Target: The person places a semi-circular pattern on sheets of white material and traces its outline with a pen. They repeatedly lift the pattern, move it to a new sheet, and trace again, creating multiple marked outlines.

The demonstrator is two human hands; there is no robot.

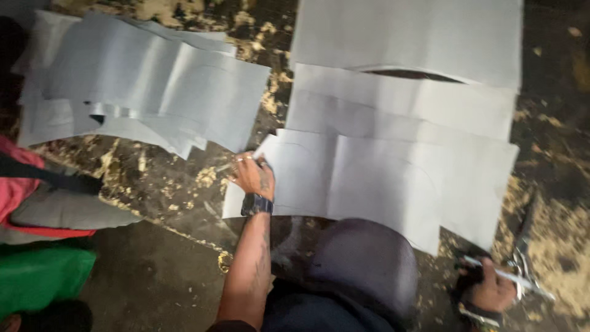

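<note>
Smooth grey matt sheets [393, 178] on rough, crumb-strewn dark floor [178, 184]

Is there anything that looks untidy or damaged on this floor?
Yes. The floor is dark, stained and strewn with yellowish sawdust-like crumbs. The grey sheets at the left lie overlapped and askew, some curling. The left hand rests on a flatter sheet.

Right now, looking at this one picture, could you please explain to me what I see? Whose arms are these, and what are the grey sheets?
The camera sits on a person's head and looks down at their own arms. The left hand, with a wristwatch, presses on the nearest grey sheet, which carries faint drawn curves. The right hand grips a metal tool, probably shears. More grey sheets lie spread on a dark floor littered with yellowish debris. The person's knee is in the foreground.
</note>
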